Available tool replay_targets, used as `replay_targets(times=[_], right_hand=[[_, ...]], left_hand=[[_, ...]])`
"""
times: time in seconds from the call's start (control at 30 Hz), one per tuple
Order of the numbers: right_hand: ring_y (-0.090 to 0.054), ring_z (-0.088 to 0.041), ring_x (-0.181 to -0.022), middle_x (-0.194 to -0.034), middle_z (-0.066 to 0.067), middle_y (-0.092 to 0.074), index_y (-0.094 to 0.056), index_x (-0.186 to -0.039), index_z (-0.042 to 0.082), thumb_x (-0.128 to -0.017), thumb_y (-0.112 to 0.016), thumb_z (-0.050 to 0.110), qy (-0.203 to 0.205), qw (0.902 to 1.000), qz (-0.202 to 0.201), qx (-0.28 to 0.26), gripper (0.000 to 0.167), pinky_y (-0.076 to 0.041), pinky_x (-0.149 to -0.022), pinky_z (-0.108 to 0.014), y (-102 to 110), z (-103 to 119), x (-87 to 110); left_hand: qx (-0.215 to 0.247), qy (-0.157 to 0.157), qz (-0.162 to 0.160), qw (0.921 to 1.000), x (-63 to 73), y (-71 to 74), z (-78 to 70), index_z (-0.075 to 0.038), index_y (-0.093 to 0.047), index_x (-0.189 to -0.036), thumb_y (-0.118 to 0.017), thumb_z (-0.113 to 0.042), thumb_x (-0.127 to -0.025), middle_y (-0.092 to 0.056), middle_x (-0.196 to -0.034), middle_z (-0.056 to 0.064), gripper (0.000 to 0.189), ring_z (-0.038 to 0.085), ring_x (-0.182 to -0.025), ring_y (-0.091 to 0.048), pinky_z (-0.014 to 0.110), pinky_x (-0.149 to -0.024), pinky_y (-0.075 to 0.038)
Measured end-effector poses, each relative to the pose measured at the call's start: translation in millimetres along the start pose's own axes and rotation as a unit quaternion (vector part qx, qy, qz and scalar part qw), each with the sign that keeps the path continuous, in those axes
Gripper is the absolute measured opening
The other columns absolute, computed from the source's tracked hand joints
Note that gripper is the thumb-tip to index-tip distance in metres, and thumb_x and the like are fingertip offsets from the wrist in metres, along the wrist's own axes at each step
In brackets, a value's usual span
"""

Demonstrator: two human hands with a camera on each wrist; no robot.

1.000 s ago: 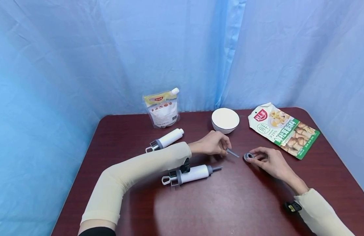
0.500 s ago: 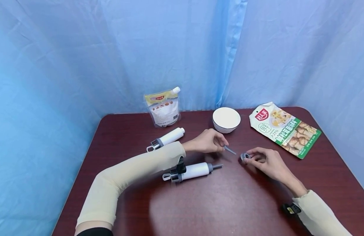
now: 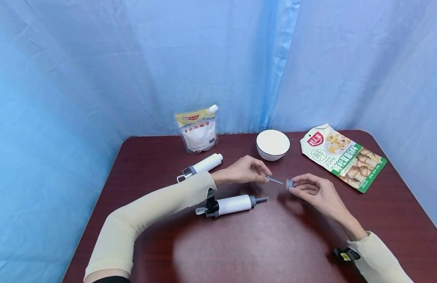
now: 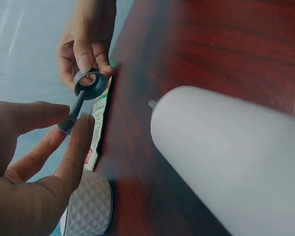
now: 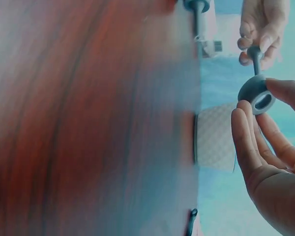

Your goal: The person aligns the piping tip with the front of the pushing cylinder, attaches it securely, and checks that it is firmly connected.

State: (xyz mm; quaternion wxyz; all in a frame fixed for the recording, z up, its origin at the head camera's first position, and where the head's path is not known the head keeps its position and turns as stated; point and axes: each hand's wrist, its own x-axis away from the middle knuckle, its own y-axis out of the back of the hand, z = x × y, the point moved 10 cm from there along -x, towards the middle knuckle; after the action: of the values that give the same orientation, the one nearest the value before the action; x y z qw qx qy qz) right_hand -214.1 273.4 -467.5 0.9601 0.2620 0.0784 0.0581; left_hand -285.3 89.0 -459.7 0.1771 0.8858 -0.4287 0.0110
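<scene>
My left hand [image 3: 247, 169] pinches a slim grey nozzle [image 3: 276, 180] by its wider end, between thumb and fingertips. Facing it, my right hand [image 3: 319, 194] holds a grey ring-shaped cap [image 3: 290, 185] by its edge. In the left wrist view the tip of the nozzle [image 4: 77, 105] points at the open ring of the cap [image 4: 96, 91]; whether they touch I cannot tell. A white plunger syringe with a grey cap and nozzle [image 3: 234, 204] lies below my left forearm. Beyond that forearm lies a second white syringe [image 3: 207, 162], without a cap.
At the back stand a spouted pouch [image 3: 198, 133] and a white bowl [image 3: 271, 155] with a textured outside. A green and white food packet [image 3: 345, 157] lies at the right. Behind the dark red table [image 3: 239, 247] hangs a blue curtain [image 3: 204, 59].
The right hand has raised the cap off the table and turned it so its side faces the head camera. The left hand has drawn slightly left with the nozzle, which now lies flatter.
</scene>
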Motion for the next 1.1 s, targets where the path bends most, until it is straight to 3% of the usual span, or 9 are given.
replay_targets(times=[0.27, 0.43, 0.6, 0.7, 0.83, 1.0, 1.1], right_hand=[[-0.077, -0.007, -0.094, -0.106, 0.002, -0.077, -0.068, -0.121, 0.004, -0.094, -0.078, 0.01, -0.012, 0.9978, 0.025, -0.06, 0.029, -0.06, -0.081, -0.021, -13, 13, 2.1], [-0.077, -0.01, -0.096, -0.109, 0.002, -0.075, -0.067, -0.12, 0.005, -0.093, -0.078, 0.012, -0.011, 0.9965, 0.031, -0.077, 0.03, -0.06, -0.083, -0.022, -22, 19, 1.6], [-0.075, -0.014, -0.097, -0.117, -0.005, -0.073, -0.065, -0.128, 0.004, -0.094, -0.078, 0.01, 0.015, 0.9958, 0.038, -0.083, 0.037, -0.06, -0.086, -0.022, -31, 28, 0.9], [-0.075, -0.012, -0.099, -0.123, -0.006, -0.072, -0.065, -0.132, 0.005, -0.094, -0.076, 0.007, 0.029, 0.9946, 0.044, -0.089, 0.04, -0.059, -0.087, -0.022, -36, 32, 1.4], [-0.075, -0.009, -0.1, -0.123, 0.001, -0.073, -0.067, -0.129, 0.005, -0.093, -0.077, 0.005, 0.025, 0.9921, 0.051, -0.112, 0.037, -0.06, -0.086, -0.023, -42, 35, 1.5], [-0.075, -0.009, -0.101, -0.12, 0.001, -0.072, -0.067, -0.127, 0.004, -0.092, -0.078, 0.005, 0.024, 0.9908, 0.048, -0.124, 0.037, -0.06, -0.087, -0.024, -48, 41, -0.3], [-0.075, -0.009, -0.102, -0.119, 0.002, -0.073, -0.067, -0.125, 0.004, -0.092, -0.078, 0.005, 0.029, 0.9911, 0.043, -0.123, 0.035, -0.06, -0.087, -0.023, -49, 44, -2.2]], left_hand=[[0.058, 0.024, 0.003, 0.998, 13.2, -1.6, 3.5, 0.001, -0.073, -0.118, -0.077, -0.007, -0.092, -0.079, -0.1, 0.015, 0.028, 0.044, -0.106, -0.073, 0.055, -0.098, -0.057], [0.082, 0.028, 0.002, 0.9963, 18.5, -5.6, 3.5, -0.003, -0.073, -0.111, -0.078, -0.007, -0.091, -0.079, -0.096, 0.009, 0.021, 0.027, -0.092, -0.078, 0.056, -0.099, -0.056], [0.084, 0.021, -0.005, 0.9962, 22.4, -9.1, 3.0, -0.003, -0.074, -0.109, -0.08, -0.008, -0.09, -0.079, -0.093, 0.007, 0.021, 0.008, -0.079, -0.074, 0.043, -0.089, -0.061], [0.074, 0.015, -0.008, 0.9971, 25.5, -10.6, 2.7, -0.003, -0.074, -0.11, -0.081, -0.01, -0.09, -0.079, -0.094, 0.007, 0.023, 0.006, -0.079, -0.072, 0.041, -0.086, -0.061], [0.087, 0.015, -0.01, 0.996, 29.5, -12.1, 2.7, -0.003, -0.073, -0.111, -0.081, -0.01, -0.089, -0.078, -0.093, 0.004, 0.024, 0.007, -0.08, -0.071, 0.048, -0.09, -0.059], [0.106, 0.013, -0.019, 0.9941, 30.6, -12.5, 4.0, -0.003, -0.073, -0.109, -0.083, -0.009, -0.087, -0.078, -0.091, 0.003, 0.025, 0.007, -0.079, -0.071, 0.033, -0.079, -0.059], [0.108, 0.012, -0.022, 0.9939, 31.4, -12.2, 4.0, -0.002, -0.074, -0.109, -0.084, -0.01, -0.087, -0.078, -0.091, 0.004, 0.025, 0.006, -0.08, -0.071, 0.032, -0.077, -0.057]])
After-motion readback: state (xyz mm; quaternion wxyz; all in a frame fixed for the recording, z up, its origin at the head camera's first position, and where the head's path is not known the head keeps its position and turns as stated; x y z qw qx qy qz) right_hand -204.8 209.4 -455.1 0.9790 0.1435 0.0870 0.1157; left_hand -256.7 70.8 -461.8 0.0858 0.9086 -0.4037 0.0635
